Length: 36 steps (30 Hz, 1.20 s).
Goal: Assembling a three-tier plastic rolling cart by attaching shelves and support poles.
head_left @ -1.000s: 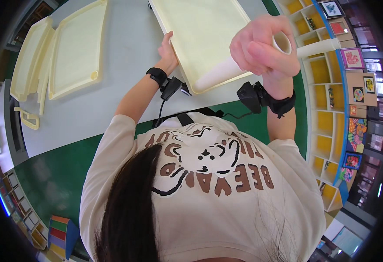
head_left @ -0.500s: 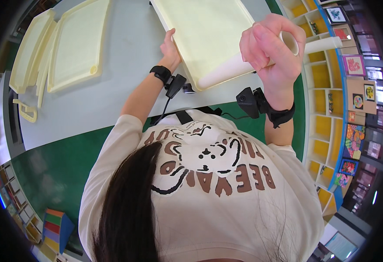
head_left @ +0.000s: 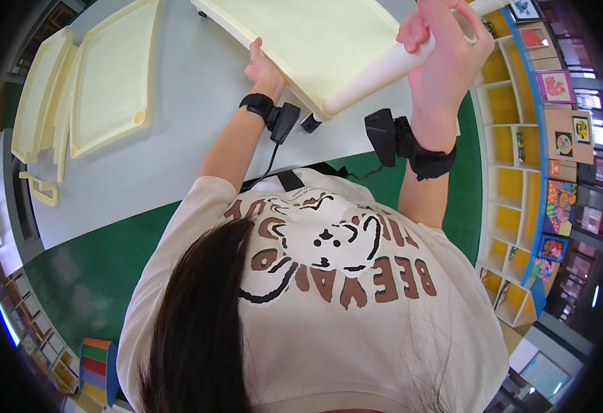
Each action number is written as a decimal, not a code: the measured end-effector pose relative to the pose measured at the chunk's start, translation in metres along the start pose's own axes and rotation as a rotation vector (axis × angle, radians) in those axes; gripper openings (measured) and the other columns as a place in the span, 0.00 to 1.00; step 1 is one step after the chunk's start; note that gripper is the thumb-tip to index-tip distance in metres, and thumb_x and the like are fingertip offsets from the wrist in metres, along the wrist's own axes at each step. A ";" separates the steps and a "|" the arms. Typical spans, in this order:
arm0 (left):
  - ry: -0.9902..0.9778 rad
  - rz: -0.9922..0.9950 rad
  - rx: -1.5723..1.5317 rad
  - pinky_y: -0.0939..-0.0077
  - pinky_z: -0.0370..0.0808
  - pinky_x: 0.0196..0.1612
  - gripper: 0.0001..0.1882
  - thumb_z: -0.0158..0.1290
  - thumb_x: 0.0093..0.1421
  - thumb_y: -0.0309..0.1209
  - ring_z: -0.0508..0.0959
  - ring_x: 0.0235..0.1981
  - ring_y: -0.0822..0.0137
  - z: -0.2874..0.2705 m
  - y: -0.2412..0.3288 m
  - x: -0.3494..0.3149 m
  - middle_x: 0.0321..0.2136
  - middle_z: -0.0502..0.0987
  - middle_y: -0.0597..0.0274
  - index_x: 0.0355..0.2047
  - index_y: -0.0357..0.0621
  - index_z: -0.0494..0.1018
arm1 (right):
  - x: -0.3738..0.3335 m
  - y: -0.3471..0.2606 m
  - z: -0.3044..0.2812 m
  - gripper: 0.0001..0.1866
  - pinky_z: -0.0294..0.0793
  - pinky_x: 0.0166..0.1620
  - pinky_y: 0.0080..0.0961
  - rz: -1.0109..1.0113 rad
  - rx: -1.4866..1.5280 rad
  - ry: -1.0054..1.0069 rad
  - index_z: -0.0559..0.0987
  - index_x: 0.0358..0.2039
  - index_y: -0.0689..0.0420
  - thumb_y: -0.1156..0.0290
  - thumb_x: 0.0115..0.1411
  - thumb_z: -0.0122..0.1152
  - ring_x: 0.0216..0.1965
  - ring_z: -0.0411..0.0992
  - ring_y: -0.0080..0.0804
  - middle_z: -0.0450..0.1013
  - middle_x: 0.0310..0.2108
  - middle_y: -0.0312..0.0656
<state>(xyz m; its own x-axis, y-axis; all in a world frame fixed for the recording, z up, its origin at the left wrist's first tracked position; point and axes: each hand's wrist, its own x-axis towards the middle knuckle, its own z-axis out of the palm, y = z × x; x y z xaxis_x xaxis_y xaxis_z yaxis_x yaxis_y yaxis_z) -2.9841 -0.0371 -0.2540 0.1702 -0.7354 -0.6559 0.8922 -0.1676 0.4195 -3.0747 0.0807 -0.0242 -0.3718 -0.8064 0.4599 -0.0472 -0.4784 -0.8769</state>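
Observation:
A cream rectangular tray point(head_left: 315, 31) with a raised rim stands on the grey table, turned at an angle to me. My left hand point(head_left: 265, 73) is closed on its left rim, the thumb pointing up. Out of the tray's near corner rises a thick white tube point(head_left: 373, 79), and my right hand point(head_left: 450, 58) is wrapped round its upper end, whose open mouth shows between the fingers. Beneath that corner is a black caster point(head_left: 310, 124). A second white tube point(head_left: 488, 5) shows partly at the top, beyond my right hand. The tray's far side is cut off.
On the left of the grey table point(head_left: 191, 96) lie another cream tray point(head_left: 112, 76), more long cream parts point(head_left: 40, 96) and a cream loop-shaped handle point(head_left: 40, 188). Yellow-backed shelves point(head_left: 504, 144) line the right side. The floor point(head_left: 102, 248) is green.
Both hands and the tray sit farther from me and the tray is turned slightly. My right hand has risen toward the top of the picture, still on the tube.

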 end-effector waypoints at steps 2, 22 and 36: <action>0.023 -0.013 0.022 0.66 0.73 0.27 0.19 0.52 0.44 0.35 0.73 0.24 0.60 0.006 -0.002 -0.006 0.27 0.71 0.53 0.26 0.27 0.65 | 0.004 0.001 0.000 0.09 0.52 0.13 0.13 -0.004 -0.100 0.130 0.65 0.13 0.60 0.77 0.48 0.49 0.08 0.57 0.19 0.59 0.07 0.35; 0.089 0.139 0.256 0.69 0.67 0.26 0.22 0.53 0.43 0.42 0.68 0.19 0.67 -0.002 -0.007 0.004 0.21 0.70 0.58 0.19 0.29 0.65 | 0.070 0.045 -0.006 0.14 0.60 0.14 0.19 -0.051 0.878 -1.352 0.64 0.13 0.60 0.64 0.46 0.51 0.10 0.60 0.27 0.62 0.11 0.39; 0.025 0.174 0.192 0.70 0.68 0.24 0.21 0.53 0.43 0.39 0.69 0.18 0.66 -0.007 -0.007 0.010 0.20 0.71 0.56 0.18 0.27 0.66 | 0.051 0.033 -0.035 0.11 0.53 0.09 0.17 0.270 0.838 -1.259 0.62 0.08 0.60 0.79 0.43 0.48 0.06 0.56 0.25 0.58 0.05 0.37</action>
<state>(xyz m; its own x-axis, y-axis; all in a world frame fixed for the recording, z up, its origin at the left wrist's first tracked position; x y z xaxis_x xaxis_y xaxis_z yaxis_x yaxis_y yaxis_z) -2.9855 -0.0387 -0.2678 0.3264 -0.7481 -0.5777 0.7532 -0.1634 0.6372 -3.1274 0.0359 -0.0351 0.7375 -0.4540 0.4999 0.5701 0.0218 -0.8213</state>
